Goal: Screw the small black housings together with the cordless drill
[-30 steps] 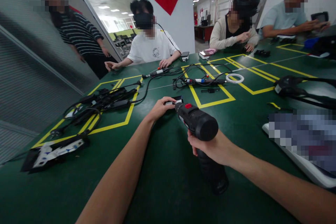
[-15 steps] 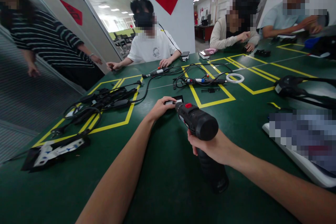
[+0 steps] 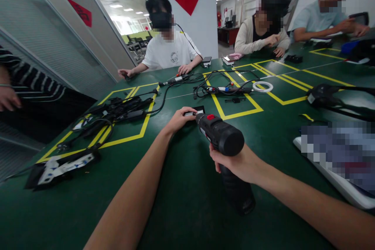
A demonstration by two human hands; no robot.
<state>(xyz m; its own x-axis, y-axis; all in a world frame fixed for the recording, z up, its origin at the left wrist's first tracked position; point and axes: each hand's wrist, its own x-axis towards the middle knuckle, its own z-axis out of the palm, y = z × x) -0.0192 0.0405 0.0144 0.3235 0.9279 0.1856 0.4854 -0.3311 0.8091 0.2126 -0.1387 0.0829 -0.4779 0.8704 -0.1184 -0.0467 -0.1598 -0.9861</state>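
My right hand (image 3: 231,160) is wrapped round the grip of a black cordless drill (image 3: 224,134) with a red switch on top. The drill's chuck points forward and left, close by the fingertips of my left hand (image 3: 181,119). Those fingers are closed on a small black and silver part (image 3: 199,110) lying on the green table (image 3: 187,187). Most of that part is hidden behind the fingers and the drill, so its kind cannot be made out. Whether the drill's tip touches it is hidden too.
Tangled black cables (image 3: 117,109) lie at the left, with a black and white bracket-like piece (image 3: 66,168) nearer me. Pen-shaped tools with cords (image 3: 225,90) and a white ring (image 3: 263,86) lie ahead. A white-edged tray (image 3: 331,172) is at right. People sit across the table.
My hands and the drill have hardly moved. The person in the striped top at the left has moved farther left and partly out of view.
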